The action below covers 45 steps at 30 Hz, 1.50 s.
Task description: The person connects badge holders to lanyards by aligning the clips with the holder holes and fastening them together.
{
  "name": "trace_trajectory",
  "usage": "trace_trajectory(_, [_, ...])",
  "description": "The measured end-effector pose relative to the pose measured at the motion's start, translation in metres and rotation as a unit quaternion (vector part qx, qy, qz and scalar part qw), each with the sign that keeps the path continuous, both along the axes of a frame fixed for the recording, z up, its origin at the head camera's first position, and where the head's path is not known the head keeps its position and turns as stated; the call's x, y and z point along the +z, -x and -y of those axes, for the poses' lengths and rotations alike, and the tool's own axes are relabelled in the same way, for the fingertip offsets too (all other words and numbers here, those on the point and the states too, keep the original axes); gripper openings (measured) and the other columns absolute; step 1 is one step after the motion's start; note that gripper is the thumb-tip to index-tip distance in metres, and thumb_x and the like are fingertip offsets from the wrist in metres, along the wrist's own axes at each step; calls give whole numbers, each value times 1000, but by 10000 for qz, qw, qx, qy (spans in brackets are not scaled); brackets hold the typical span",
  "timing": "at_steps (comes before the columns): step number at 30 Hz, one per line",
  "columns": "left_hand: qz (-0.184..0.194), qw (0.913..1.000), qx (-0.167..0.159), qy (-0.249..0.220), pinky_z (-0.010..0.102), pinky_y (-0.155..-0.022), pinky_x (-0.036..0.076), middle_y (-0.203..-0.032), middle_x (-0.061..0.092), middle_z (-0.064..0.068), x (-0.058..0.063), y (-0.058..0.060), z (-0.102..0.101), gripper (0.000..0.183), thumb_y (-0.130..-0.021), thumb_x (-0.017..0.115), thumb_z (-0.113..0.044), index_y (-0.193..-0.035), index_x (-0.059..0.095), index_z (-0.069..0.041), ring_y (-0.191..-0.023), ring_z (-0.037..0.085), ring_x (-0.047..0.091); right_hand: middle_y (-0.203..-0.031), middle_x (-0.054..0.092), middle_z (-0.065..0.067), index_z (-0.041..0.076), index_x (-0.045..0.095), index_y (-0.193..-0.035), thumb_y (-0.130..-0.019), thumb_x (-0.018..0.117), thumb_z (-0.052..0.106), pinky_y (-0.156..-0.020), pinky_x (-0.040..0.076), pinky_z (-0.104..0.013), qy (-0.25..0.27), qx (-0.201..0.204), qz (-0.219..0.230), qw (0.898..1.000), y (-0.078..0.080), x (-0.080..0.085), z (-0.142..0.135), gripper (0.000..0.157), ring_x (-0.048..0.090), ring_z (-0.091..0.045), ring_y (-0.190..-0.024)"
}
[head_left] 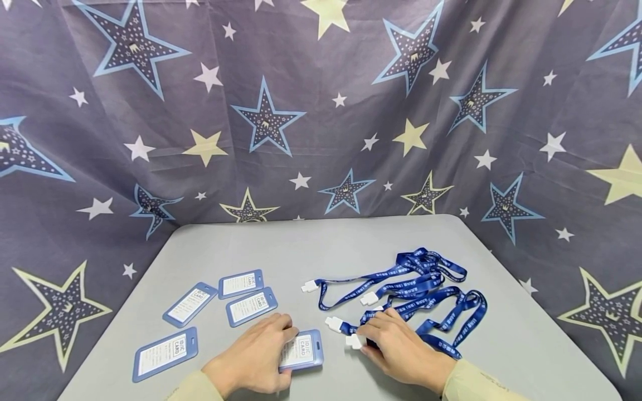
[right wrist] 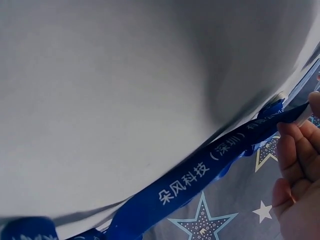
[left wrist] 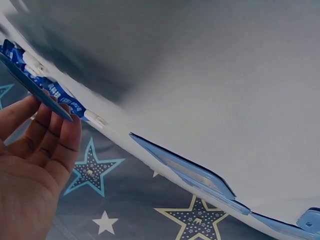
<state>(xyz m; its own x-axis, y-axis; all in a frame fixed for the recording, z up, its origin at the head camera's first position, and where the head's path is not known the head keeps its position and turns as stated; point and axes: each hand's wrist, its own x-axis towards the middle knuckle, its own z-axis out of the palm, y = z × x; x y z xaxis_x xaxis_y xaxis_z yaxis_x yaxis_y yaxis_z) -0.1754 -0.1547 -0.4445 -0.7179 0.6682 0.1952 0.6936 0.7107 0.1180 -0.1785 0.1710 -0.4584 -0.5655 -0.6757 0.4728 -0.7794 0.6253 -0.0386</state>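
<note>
My left hand (head_left: 261, 356) grips a blue badge holder (head_left: 312, 348) by its sides, the slotted end turned to the right; in the left wrist view this badge holder (left wrist: 37, 90) shows edge-on between thumb and fingers. To its right, my right hand (head_left: 401, 345) pinches a blue lanyard near its white clip (head_left: 355, 341). From the fingers the printed lanyard strap (right wrist: 185, 177) runs off across the right wrist view. Another white clip (head_left: 333, 323) lies just beyond the right fingertips. Part of the held card is covered by the left fingers.
On the left of the grey table (head_left: 281, 242) lie several more blue badge holders, among them a near one (head_left: 165, 353) and a far one (head_left: 241, 284). A heap of blue lanyards (head_left: 426, 273) spreads over the right side. Behind the table hangs a star-patterned cloth (head_left: 301, 89).
</note>
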Motion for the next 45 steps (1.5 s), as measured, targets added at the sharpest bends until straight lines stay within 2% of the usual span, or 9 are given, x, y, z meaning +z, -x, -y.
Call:
trace_trajectory(20, [-93,9999,-97,16,36,-92,51,-100,56,-7,-2,2,-1,62,-61,78,-38,-113,73,-5,-89,11,50,-96,69,10,18,75,-102,-87,79,26,-80,39,-28,-11,98,10,10000,1,-1,4,18,57,-6,-89])
trace_trajectory(45, [-183,9995,-247,-67,32,-87,52,-100,55,-8,-5,-1,-7,61,-59,79,-38,-111,73,-7,-89,9,50,-96,69,11,19,76,-105,-87,79,25,-81,38,-27,-109,178,93,9997,-2,0,10,19,56,-6,-88])
